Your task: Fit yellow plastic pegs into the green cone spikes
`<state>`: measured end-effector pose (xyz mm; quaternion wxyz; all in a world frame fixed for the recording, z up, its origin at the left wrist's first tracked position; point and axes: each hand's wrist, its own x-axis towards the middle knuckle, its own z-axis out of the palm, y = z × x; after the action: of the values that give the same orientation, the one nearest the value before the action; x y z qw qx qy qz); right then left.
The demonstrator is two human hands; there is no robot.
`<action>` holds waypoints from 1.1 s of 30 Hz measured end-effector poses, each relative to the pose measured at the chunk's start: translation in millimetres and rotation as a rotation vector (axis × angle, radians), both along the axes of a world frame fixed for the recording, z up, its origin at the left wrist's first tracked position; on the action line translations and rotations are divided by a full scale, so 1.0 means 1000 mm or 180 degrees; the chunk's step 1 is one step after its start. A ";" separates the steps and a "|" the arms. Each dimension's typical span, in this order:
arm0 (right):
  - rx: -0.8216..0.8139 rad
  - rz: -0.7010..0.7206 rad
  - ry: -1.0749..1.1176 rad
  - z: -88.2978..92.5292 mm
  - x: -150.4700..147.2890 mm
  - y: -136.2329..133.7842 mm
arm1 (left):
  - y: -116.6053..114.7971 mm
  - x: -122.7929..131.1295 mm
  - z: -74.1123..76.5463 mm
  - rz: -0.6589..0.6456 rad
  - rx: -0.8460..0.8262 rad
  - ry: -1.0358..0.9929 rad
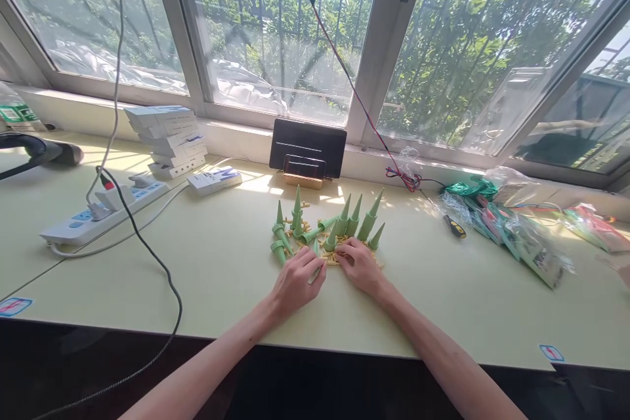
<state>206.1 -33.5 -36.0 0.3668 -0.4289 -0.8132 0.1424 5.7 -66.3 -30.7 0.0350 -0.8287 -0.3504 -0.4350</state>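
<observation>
Several green plastic spikes (368,226), pointed cones with wider bases, stand or lie in a cluster at the middle of the table. Small tan pegs (333,261) are scattered among and in front of them. At the near side of the cluster, my left hand (298,277) is closed, its thumb and fingers pinched; whatever is in them is too small or hidden to name. My right hand (361,267) reaches into the pegs beside a short upright green cone (330,241). Its fingertips are drawn together, and their contents cannot be made out.
Behind the cluster, a dark tablet (309,138) and a phone (304,167) lean on a stand. At left are a white power strip (105,213), stacked white boxes (170,141) and a black cable (157,262). Plastic bags (522,230) and a yellow-black tool (455,228) lie right.
</observation>
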 end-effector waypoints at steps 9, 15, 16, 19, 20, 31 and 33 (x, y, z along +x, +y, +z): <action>-0.0066 -0.0039 0.0009 -0.002 0.001 0.001 | 0.001 0.000 -0.002 -0.0014 -0.0026 0.0019; -0.0011 -0.0030 0.0071 0.001 0.001 0.000 | 0.000 0.000 -0.001 0.0018 -0.0054 0.0062; -0.0005 -0.0029 0.0069 0.001 0.001 0.000 | 0.000 0.000 0.000 0.0015 -0.0055 0.0056; 0.0029 -0.0039 0.0057 0.001 0.001 0.001 | -0.001 0.000 0.001 0.0012 -0.0065 0.0053; 0.0047 -0.0036 0.0053 0.000 0.002 0.001 | 0.000 0.000 0.001 0.0014 -0.0067 0.0058; 0.0136 0.0013 0.0039 -0.002 0.002 0.004 | 0.000 0.001 0.001 0.0050 -0.0065 0.0043; 0.0172 0.0003 0.0105 -0.002 0.002 0.005 | 0.000 0.001 0.002 0.0081 -0.0076 0.0022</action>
<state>208.4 -28.9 -38.5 0.3915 -0.4159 -0.8108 0.1275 6.3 -66.5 -28.6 0.0319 -0.8260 -0.3660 -0.4275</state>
